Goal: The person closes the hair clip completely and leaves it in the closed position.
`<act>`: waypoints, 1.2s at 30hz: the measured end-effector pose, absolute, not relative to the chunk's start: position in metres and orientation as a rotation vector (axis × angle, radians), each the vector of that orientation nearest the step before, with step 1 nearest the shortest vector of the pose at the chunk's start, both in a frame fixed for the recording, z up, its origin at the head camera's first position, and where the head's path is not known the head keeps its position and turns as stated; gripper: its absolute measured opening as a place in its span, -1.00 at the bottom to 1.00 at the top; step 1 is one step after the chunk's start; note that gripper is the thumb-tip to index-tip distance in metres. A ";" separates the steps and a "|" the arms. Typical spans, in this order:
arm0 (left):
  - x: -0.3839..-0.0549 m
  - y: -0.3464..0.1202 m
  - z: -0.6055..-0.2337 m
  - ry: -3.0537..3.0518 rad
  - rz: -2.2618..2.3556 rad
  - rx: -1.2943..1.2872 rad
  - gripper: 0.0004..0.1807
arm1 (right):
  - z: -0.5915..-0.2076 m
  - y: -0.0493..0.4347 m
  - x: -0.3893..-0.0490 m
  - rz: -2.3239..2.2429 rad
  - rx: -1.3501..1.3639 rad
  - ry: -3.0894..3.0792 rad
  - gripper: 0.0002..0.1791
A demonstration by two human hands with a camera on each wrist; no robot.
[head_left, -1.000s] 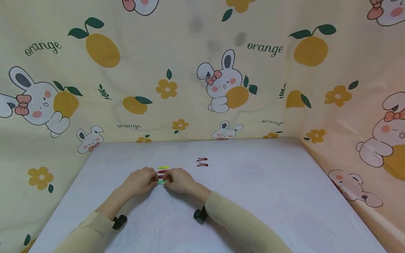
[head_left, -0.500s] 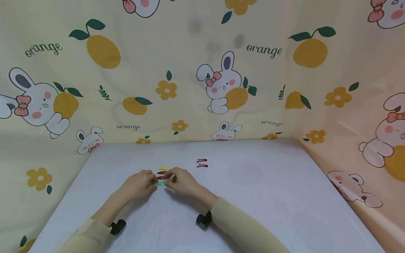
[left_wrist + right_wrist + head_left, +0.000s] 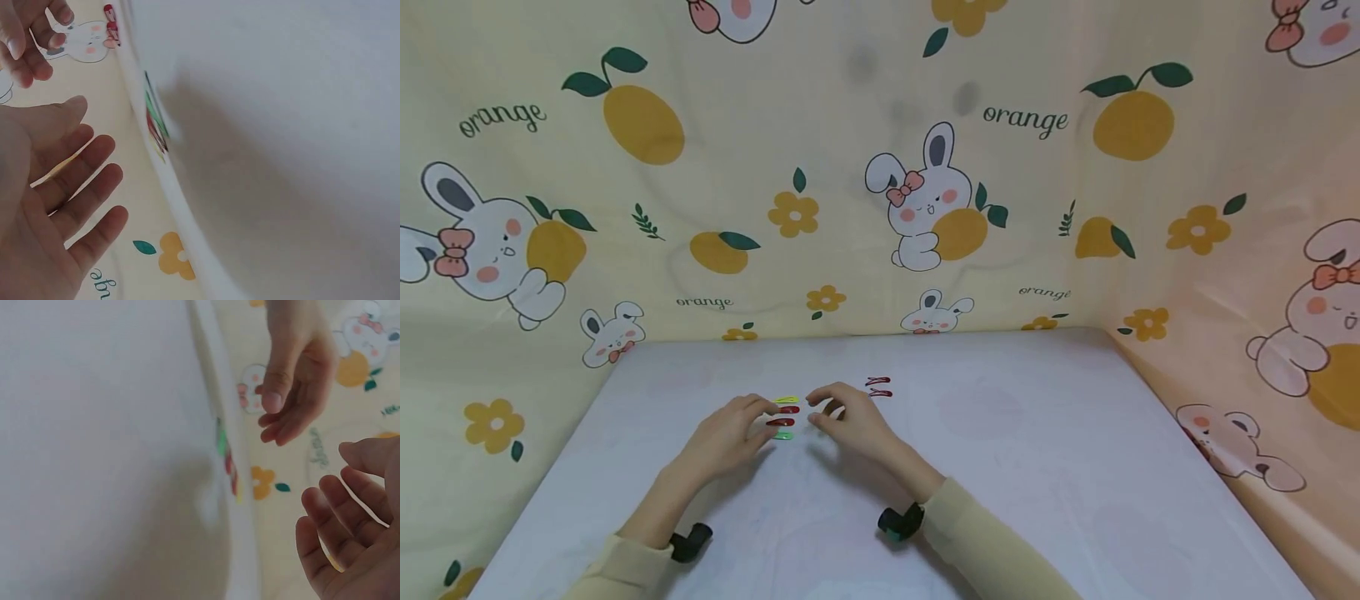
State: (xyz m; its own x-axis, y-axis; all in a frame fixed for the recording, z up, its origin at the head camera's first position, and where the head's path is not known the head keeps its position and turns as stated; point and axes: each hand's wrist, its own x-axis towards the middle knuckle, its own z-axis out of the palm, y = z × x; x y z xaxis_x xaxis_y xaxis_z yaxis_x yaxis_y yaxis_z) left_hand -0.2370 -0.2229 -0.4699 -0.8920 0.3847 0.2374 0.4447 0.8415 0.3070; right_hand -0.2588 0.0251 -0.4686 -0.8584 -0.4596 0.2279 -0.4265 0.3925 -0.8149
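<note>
Four snap hair clips would be a count, so I say several lie in a short column on the white table (image 3: pixel 1037 467): a yellow clip (image 3: pixel 786 399) at the back, two red ones, and a green clip (image 3: pixel 784 436) nearest me. My left hand (image 3: pixel 718 442) hovers at their left ends, its fingertips overlapping the red clip (image 3: pixel 781 422) in the head view. To their right my right hand (image 3: pixel 857 429) is held apart from the column, thumb and fingers spread. Both wrist views show relaxed fingers with nothing between them: left hand (image 3: pixel 69 181), right hand (image 3: pixel 350 531).
Two more red hair clips (image 3: pixel 880 393) lie farther back, beyond my right hand. A cream curtain (image 3: pixel 820 108) printed with rabbits and oranges rises behind the table and along its sides.
My right hand has let go of the green clip and drawn back to the right. The left fingers have also come off it and spread, while the clips stay in their column.
</note>
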 end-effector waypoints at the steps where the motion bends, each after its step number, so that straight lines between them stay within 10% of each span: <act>1: -0.237 -0.221 -0.469 -2.833 -0.564 -0.650 -0.69 | -0.467 0.028 -0.259 -1.521 -0.828 2.599 -0.68; 36: -0.302 -0.108 -0.466 -2.602 -1.131 -0.649 -0.71 | -0.478 0.114 -0.305 -1.718 -0.229 2.787 -0.74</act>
State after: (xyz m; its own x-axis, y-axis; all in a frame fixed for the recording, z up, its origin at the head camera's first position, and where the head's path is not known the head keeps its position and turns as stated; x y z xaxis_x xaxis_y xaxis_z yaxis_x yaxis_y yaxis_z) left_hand -0.3020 -0.1081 -0.4655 -0.8751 0.3045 0.3762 0.4828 0.6037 0.6344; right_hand -0.3050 0.1141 -0.4778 -0.9804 -0.0444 0.1918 -0.1913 0.4450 -0.8748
